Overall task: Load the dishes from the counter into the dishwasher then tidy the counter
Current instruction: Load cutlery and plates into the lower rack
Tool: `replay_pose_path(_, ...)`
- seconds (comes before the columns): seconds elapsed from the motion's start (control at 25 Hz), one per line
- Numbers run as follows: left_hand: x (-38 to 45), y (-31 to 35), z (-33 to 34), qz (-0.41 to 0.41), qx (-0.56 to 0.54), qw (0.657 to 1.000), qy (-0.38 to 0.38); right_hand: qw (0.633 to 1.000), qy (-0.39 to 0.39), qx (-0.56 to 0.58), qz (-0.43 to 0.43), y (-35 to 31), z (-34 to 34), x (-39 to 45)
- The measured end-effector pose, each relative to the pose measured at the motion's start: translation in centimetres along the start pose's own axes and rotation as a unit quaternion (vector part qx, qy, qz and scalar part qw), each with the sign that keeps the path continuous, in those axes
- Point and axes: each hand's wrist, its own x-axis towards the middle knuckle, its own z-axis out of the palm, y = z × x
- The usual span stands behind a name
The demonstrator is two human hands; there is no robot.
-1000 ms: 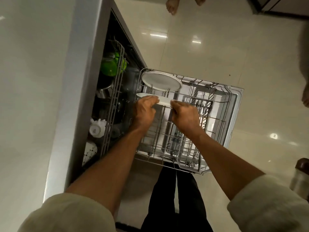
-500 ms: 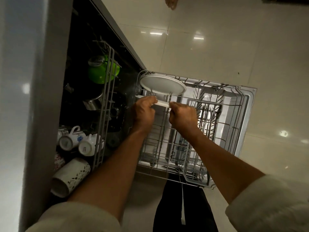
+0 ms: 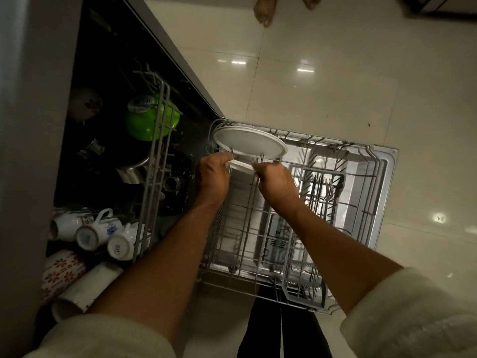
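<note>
The dishwasher's lower rack [image 3: 371, 161] is pulled out over the open door. A white plate [image 3: 249, 144] stands tilted at the rack's far left corner. Just in front of it, a second white plate [image 3: 241, 167] is seen edge-on, standing among the tines. My left hand [image 3: 213, 177] grips its left edge and my right hand [image 3: 276, 186] grips its right edge. Most of this plate is hidden behind my hands.
The upper rack [image 3: 157, 161] holds a green bowl [image 3: 149, 122], a steel pot [image 3: 131, 171], white mugs [image 3: 100, 233] and patterned cups [image 3: 62, 272]. A cutlery basket [image 3: 322, 187] with cutlery sits in the lower rack. Another person's bare feet [image 3: 263, 11] stand on the tiled floor beyond.
Both hands stay on the second plate, which sits slightly closer to the first plate. The view has shifted, showing more of the upper rack and its mugs.
</note>
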Motion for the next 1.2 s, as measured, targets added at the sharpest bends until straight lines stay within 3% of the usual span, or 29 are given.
replay_pose_path(0.12, 0.8, 0.2, 0.3, -0.040, -0.020, 0.999, 0.021, 1.000, 0.003, 0.007, -0.002, -0.3, -0.1, 0.9)
replay_pose_path(0.32, 1.2, -0.5, 1.1, -0.059, 0.017, 0.998, -0.012, 0.999, 0.041, -0.031, -0.008, -0.6, -0.3, -0.5)
replay_pose_path(0.52, 0.9, -1.3, 1.8, -0.067, 0.029, 0.997, -0.011, 0.999, 0.029, -0.020, 0.019, -0.1, 0.1, -0.8)
replay_pose_path(0.84, 1.9, -1.2, 2.1, -0.062, 0.012, 0.998, -0.006, 0.998, 0.052, 0.020, -0.007, -0.7, -1.0, 2.2)
replay_pose_path(1.0, 3.2, -0.3, 1.2, -0.102, -0.004, 0.995, 0.021, 0.999, 0.035, -0.005, -0.027, -0.6, -1.3, 2.5)
replay_pose_path(1.2, 3.8, 0.9, -0.6, -0.027, -0.035, 0.993, 0.105, 0.983, 0.163, -0.032, -0.081, -1.2, -2.5, 1.8)
